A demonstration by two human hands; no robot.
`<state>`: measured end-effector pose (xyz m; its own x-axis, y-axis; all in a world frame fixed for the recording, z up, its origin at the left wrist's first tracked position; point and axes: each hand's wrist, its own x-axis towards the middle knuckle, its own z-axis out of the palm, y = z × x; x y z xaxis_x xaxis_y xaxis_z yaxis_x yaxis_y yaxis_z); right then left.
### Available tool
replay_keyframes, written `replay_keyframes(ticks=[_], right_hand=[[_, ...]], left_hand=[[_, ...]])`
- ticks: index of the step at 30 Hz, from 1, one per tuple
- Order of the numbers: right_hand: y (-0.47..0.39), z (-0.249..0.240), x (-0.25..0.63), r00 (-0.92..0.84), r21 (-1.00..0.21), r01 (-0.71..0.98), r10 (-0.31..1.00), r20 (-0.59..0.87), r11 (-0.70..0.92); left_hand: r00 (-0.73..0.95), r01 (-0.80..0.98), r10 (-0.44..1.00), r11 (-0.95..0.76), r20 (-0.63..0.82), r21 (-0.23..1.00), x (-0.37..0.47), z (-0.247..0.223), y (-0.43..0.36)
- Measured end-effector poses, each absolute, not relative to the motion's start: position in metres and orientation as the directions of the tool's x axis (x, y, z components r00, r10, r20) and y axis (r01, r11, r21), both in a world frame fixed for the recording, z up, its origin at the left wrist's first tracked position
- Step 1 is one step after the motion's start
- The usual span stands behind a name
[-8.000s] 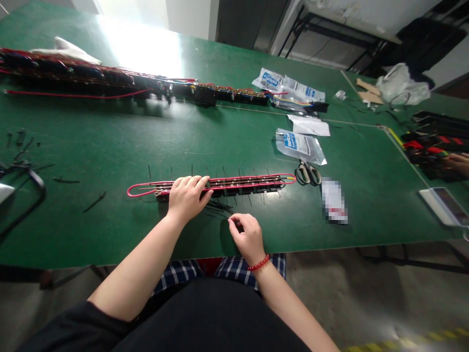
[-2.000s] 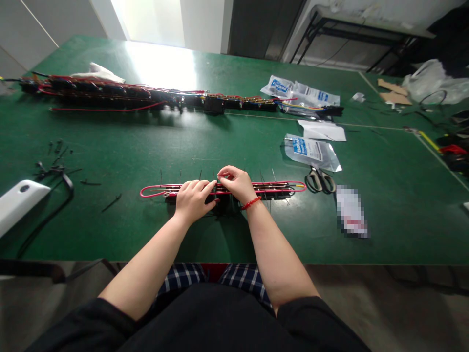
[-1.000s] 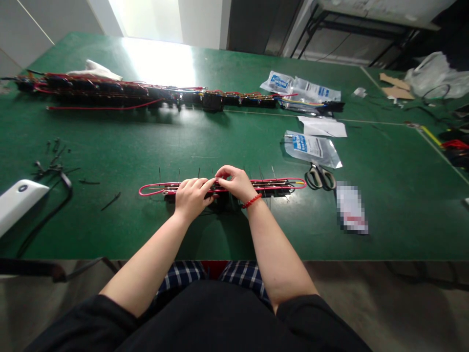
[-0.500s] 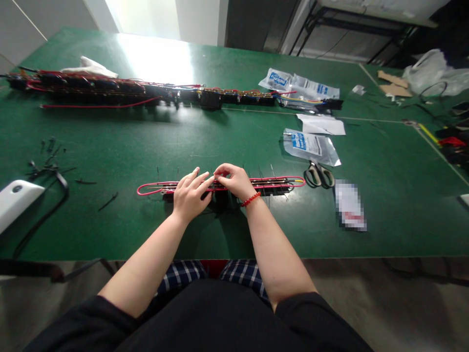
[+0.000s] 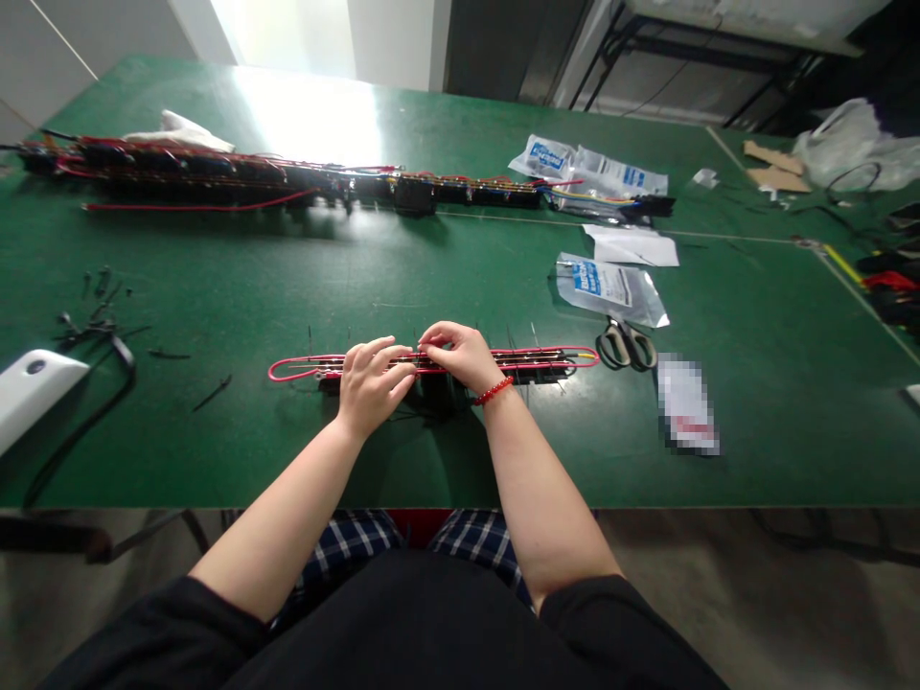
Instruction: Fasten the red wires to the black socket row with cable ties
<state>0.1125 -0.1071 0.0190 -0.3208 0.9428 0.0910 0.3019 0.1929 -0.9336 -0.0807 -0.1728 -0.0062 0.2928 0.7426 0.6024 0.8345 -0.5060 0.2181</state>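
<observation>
And here it lies, long and slim, the black strip assembly (image 5: 536,366), stretched crosswise near the front edge of the green tabletop (image 5: 208,455)! Look along its top: small bright spots all the way down, and a red wire (image 5: 553,350) running in two strands, rounding into a loop well past the left end and another at the right, a touch of yellow there. Thin black ties (image 5: 310,337) poke up along the far side; the middle stretch is hidden.
</observation>
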Motion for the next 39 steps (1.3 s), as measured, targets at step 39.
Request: replay_keyframes(ticks=[39], right_hand=[[-0.1094, 0.0245, 0.1158, -0.438, -0.953, 0.253, 0.898, 0.041, 0.166]], left_hand=[[0.295, 0.809, 0.795, -0.503, 0.53, 0.304, -0.0764, 0.0001, -0.1701]])
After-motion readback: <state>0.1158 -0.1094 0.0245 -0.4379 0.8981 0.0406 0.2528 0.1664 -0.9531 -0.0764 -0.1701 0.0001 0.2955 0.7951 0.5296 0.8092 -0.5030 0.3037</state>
